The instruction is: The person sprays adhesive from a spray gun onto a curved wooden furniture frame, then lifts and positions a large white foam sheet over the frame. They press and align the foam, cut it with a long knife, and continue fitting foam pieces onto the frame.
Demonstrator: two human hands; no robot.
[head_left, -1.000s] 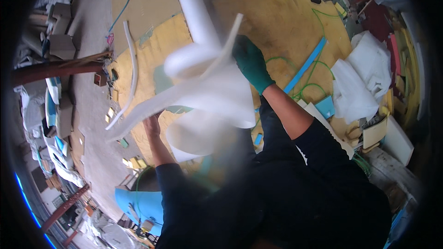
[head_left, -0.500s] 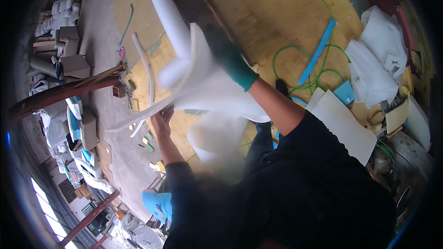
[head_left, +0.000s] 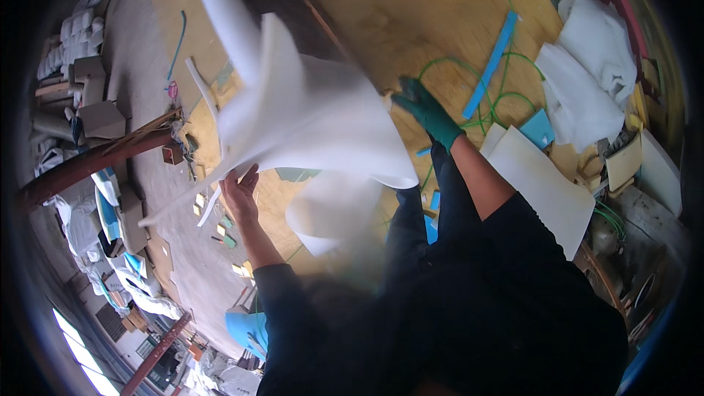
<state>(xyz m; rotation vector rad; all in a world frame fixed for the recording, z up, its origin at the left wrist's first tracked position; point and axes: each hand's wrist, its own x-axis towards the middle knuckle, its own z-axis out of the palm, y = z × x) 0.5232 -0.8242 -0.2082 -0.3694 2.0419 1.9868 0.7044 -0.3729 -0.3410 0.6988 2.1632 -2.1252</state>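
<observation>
A large white foam sheet (head_left: 334, 114) bends and curls in front of me, its thick edge running down toward the lower left. My bare left hand (head_left: 240, 189) holds it from beneath at that edge, with some fingertips hidden behind the foam. To the right, my right hand (head_left: 433, 111) in a green glove is apart from the sheet, fingers spread and nothing in them. Behind the sheet, a long white foam roll (head_left: 224, 15) lies along a dark strip. A curled white piece (head_left: 323, 213) hangs below the sheet, blurred.
Yellowish boards (head_left: 374, 11) cover the floor ahead. A blue foam strip (head_left: 490, 66) lies by a looped green hose (head_left: 502, 114) on the right. White sheets (head_left: 546, 191) and crumpled white wadding (head_left: 587, 88) are beyond. A red-brown beam (head_left: 95, 161) crosses at left; foam scraps litter the floor.
My right hand has come off the foam sheet, moving right and down, and its fingers have opened. The sheet's right side is now uncovered. My left hand stays at the lower edge.
</observation>
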